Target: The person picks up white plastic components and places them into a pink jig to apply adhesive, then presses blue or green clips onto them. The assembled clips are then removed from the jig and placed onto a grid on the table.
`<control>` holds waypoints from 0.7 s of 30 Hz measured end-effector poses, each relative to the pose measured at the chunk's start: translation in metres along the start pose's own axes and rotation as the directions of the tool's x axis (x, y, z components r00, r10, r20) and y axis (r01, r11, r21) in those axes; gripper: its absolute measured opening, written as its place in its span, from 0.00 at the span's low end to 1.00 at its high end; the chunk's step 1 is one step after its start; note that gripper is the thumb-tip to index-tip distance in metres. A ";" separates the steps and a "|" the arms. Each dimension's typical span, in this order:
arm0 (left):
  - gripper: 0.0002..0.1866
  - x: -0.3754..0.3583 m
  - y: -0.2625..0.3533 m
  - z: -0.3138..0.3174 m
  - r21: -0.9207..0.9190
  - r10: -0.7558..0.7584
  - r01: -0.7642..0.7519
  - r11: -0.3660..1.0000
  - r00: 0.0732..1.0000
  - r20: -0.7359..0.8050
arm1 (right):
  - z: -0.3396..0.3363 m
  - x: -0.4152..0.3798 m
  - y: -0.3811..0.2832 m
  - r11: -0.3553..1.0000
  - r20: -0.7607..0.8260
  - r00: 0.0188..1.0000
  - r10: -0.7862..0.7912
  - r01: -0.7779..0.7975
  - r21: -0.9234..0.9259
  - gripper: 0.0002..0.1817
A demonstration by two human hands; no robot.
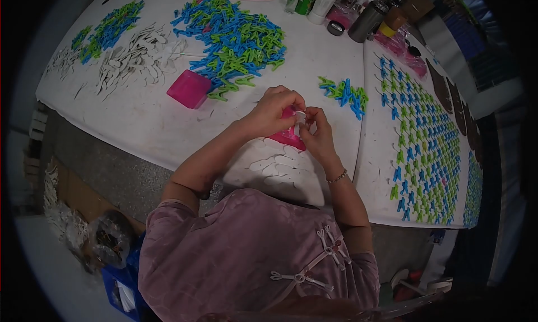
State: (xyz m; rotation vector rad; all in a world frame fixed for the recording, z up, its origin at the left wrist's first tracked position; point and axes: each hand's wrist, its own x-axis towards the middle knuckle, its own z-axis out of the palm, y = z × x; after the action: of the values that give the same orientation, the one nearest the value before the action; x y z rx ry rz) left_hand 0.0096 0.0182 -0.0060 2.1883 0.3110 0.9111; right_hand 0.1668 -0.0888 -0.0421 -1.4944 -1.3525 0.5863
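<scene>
White table fills the area. Clip grid takes the right side, blue and green clips in rows. Clip pile at the far middle, pale pile to its left. White pad sits right in front of the body, at the near table edge.

Left hand and right hand are beyond the pad, both narrow, fingertips brought together. Small clip cluster near the right hand. Pink box beside the clip pile, left of the left hand. Pink tub under the fingers, partly covered. Flat strips overlap on the pad.

Smallest: white piece, above the tub, between both sets of fingertips. Both hands look closed on it; exact finger split too small to tell.

To do it well, I'd say: one hand steadies, the other works, light pinch, fingertips clear of the join, wrists low.
</scene>
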 end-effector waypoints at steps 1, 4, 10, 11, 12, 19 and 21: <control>0.11 -0.002 -0.002 0.000 0.014 -0.005 0.005 1.000 1.000 -0.004 | 0.000 0.000 0.002 0.999 -0.003 1.000 -0.024 0.024 -0.021 0.17; 0.11 -0.009 -0.009 0.001 0.023 -0.031 0.031 0.999 1.000 -0.003 | -0.005 -0.001 0.003 0.987 0.008 0.996 -0.089 0.089 -0.136 0.16; 0.11 -0.018 -0.029 0.018 -0.027 -0.108 0.109 0.994 0.993 0.058 | -0.024 -0.011 0.007 0.935 0.037 0.990 -0.133 0.138 -0.328 0.15; 0.12 -0.019 -0.033 0.022 -0.043 -0.122 0.126 0.991 0.989 0.084 | -0.027 -0.012 0.008 0.927 0.048 0.991 -0.126 0.135 -0.351 0.15; 0.12 -0.017 -0.033 0.024 -0.045 -0.120 0.124 0.991 0.989 0.085 | -0.029 -0.012 0.008 0.926 0.047 0.991 -0.125 0.134 -0.353 0.15; 0.12 -0.016 -0.033 0.027 -0.023 -0.103 0.106 0.994 0.990 0.093 | -0.032 -0.015 0.006 0.904 0.044 0.987 -0.154 0.159 -0.397 0.17; 0.12 -0.015 -0.033 0.027 -0.021 -0.107 0.109 0.994 0.990 0.097 | -0.032 -0.015 0.006 0.896 0.040 0.985 -0.167 0.168 -0.411 0.17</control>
State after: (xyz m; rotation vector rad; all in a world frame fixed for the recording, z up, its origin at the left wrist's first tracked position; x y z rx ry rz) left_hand 0.0188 0.0195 -0.0500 2.1610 0.3660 0.7447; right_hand 0.1930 -0.1134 -0.0393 -1.6844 -1.6625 0.1950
